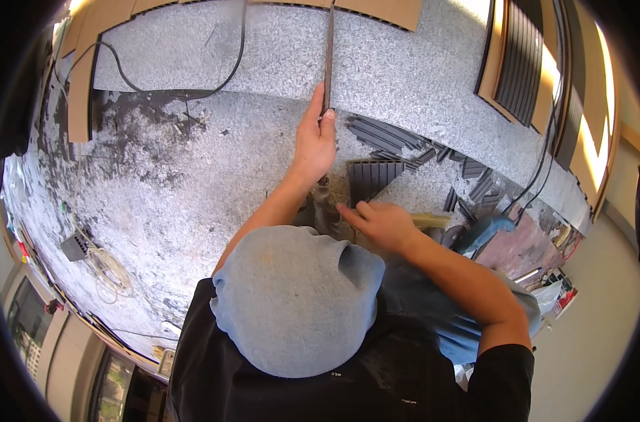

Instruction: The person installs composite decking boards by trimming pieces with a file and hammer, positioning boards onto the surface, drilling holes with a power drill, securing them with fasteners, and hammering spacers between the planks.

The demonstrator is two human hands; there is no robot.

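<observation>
- Your left hand [314, 149] is gripping a slim, dark, straight strip [329, 60] over a speckled grey surface [404, 84], its long axis running away from you.
- A ribbed grey piece [370, 179] is lying alongside.
- Your right hand [391, 226] is pointing its index; I can't tell its grip.

The floor [158, 232] was speckled grey, darkly stained toward the upper left, with a smoother grey strip [418, 91], perhaps a laid sheet, curving across its far part. Tan boards [83, 105] and a black cable [240, 56] lay on that strip. Dark ribbed pieces [373, 178] littered the floor beside its edge; a pale coiled cord [109, 271] lay at left, near a dark box [74, 247].
</observation>
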